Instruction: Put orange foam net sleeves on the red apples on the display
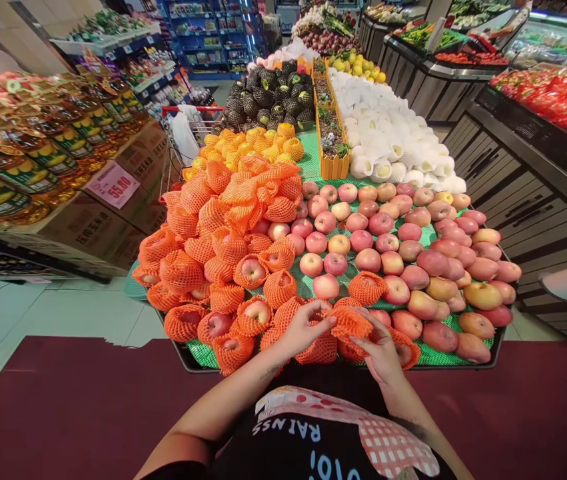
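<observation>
An orange foam net sleeve [350, 323] is between my two hands, above the front edge of the fruit display. My left hand [308, 327] pinches its left edge with thumb and fingers. On the other side my right hand [377, 343] grips the sleeve, fingers curled round it. Whether an apple sits inside the sleeve is hidden. Just beyond my hands lies a netted apple [367, 287]. Bare red apples [326, 287] spread over the green mat to the right, and apples in orange nets [182, 272] are heaped on the left.
Netted oranges [256, 143], dark-netted fruit [273, 97] and white-wrapped fruit [388, 127] lie farther back, split by an orange planter fence [334, 167]. Oil bottles [28, 170] on cartons stand left; a shopping cart [183, 133] is beside the display. A dark produce stand [528, 200] is right.
</observation>
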The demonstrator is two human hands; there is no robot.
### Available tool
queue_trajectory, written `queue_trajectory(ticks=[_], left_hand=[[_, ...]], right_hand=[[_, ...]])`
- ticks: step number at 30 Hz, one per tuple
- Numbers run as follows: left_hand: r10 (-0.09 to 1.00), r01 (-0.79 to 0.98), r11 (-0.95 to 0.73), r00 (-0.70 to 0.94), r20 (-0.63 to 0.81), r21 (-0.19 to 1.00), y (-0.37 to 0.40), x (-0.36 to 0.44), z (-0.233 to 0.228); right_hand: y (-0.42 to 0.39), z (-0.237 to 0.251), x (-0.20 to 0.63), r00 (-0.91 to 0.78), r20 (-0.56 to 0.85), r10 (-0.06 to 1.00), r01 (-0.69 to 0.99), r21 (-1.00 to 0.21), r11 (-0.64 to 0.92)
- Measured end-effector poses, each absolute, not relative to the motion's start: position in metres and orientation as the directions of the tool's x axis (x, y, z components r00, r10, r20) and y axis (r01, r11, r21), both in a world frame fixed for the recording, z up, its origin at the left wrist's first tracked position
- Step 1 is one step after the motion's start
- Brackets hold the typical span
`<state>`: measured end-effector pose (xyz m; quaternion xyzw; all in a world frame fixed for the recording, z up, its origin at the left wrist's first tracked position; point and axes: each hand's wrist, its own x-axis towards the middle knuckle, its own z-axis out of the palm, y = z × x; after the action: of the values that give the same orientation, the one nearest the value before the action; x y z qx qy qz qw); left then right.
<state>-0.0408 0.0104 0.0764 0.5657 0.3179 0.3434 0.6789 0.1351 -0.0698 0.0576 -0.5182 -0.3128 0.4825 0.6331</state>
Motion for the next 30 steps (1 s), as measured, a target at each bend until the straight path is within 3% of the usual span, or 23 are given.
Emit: queue_trajectory(ticks=[4,12,17,26,30], left_hand=[[0.844,-0.255,0.302,0.519,-0.133,0.919,0.009,-0.039,0.079],[0.899,-0.413,0.268,0.432,-0.072,0.870,0.002,-0.038,0.071],[0.903,-0.518,0.374,0.394,-0.174,0.769,0.003,-0.040,0.069],[0.843,-0.356,0.390,0.508,-0.175,0.849,0.011,-0.035,0.071],[0.773,-0.267,0.355,0.623,-0.121,0.896,0.011,-0.032,0.072]], right_hand=[[-0.073,0.054,0.140,0.279,-0.103,0.955,-0.313,-0.950,-0.011],[-0.063,0.046,0.145,0.277,-0.232,0.932,-0.458,-0.885,-0.085],[-0.057,0.050,0.152,0.277,-0.273,0.921,-0.419,-0.897,-0.139],[-0.065,0.033,0.172,0.443,-0.135,0.886,-0.357,-0.933,0.036],[-0.069,0.052,0.158,0.292,-0.153,0.944,-0.425,-0.905,-0.015]])
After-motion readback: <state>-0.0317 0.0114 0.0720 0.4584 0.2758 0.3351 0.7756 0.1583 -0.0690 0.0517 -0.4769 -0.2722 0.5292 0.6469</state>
